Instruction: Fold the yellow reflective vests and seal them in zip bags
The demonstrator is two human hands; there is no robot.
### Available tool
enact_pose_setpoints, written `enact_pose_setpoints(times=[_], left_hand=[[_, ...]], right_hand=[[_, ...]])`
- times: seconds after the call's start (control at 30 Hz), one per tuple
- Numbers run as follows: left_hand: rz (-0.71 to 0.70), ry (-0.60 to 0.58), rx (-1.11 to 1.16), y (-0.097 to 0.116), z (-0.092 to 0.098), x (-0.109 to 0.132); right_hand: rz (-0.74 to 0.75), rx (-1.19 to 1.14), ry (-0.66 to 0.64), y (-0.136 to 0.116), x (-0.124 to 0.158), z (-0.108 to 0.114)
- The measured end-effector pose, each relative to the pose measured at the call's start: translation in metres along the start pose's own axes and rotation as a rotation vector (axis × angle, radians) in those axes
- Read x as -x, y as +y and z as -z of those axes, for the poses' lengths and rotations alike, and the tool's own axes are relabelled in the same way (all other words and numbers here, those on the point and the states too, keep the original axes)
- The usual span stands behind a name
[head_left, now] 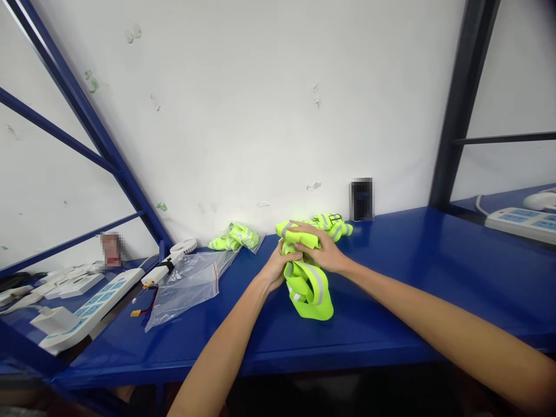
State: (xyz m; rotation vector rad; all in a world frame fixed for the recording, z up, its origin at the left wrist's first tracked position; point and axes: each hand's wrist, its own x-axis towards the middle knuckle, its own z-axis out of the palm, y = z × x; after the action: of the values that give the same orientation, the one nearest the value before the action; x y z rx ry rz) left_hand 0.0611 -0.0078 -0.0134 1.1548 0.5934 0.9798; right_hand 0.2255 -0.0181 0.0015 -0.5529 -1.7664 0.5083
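Both hands are closed around a bunched neon-yellow reflective vest (309, 289) with silvery stripes, over the middle of the blue table. My left hand (278, 267) grips its left side, thumb across the front. From the right, my right hand (324, 249) wraps over the top, its fingers partly hidden in the fabric. A wide loop of the vest hangs below the hands towards the front edge. Just behind lies more neon-yellow striped material (336, 225) with a dark buckle; whether it joins the held vest I cannot tell.
Further left a second yellow vest (238, 236) lies bundled, partly on plastic. Clear zip bags (186, 284), a white handheld fan (185, 246) and a power strip (95, 313) are at the left. A blurred dark box (361, 200) stands against the wall. Another power strip (521, 223) is far right.
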Motion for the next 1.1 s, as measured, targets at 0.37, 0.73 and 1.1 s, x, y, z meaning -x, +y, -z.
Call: enact_pose_setpoints(times=[0.37,0.73,1.1], left_hand=[[-0.271,0.095,-0.196,-0.018,0.005,0.001],[-0.026,-0.023,-0.099,-0.012,0.001,0.001],[0.051,0.052,-0.153,-0.016,0.027,0.013]], right_hand=[[-0.396,-0.671,0.156,-0.011,-0.008,-0.011],[-0.271,-0.349,0.158,-0.002,-0.002,-0.012],[0.296,0.205,-0.431,0.011,0.009,0.001]])
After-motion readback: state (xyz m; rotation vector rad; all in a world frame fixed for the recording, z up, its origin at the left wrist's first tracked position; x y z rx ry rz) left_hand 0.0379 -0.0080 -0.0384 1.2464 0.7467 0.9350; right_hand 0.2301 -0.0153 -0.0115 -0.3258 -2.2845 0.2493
